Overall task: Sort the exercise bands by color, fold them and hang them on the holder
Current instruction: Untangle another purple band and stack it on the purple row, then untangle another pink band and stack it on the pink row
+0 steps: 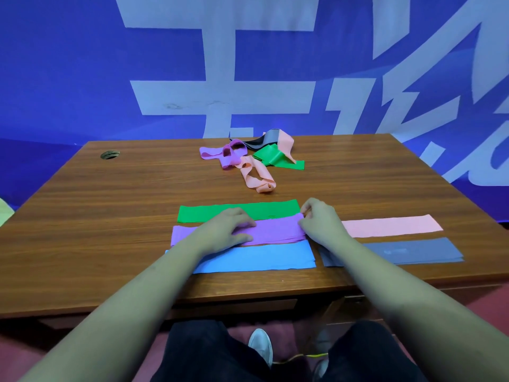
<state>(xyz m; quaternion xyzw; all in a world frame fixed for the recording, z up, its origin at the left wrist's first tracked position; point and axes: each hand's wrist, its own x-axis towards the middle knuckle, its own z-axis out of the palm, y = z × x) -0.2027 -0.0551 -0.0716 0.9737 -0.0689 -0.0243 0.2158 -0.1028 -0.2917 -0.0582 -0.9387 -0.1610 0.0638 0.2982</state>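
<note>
Five folded bands lie flat near the front of the wooden table [110,216]: green [237,212], purple [275,231], blue [261,257], pink [391,226] and grey [399,250]. My left hand [228,230] rests flat on the middle of the purple band, fingers spread. My right hand [319,220] pinches the purple band's right end between thumb and fingers. A loose pile at the back holds a purple band [228,154], a peach band [257,175], a green band [278,159] and a dark grey band [261,140]. No holder is in view.
A round cable hole [110,154] is at the table's back left. A blue banner with white characters [220,78] hangs right behind the table. My legs and a white shoe [260,346] show below the front edge.
</note>
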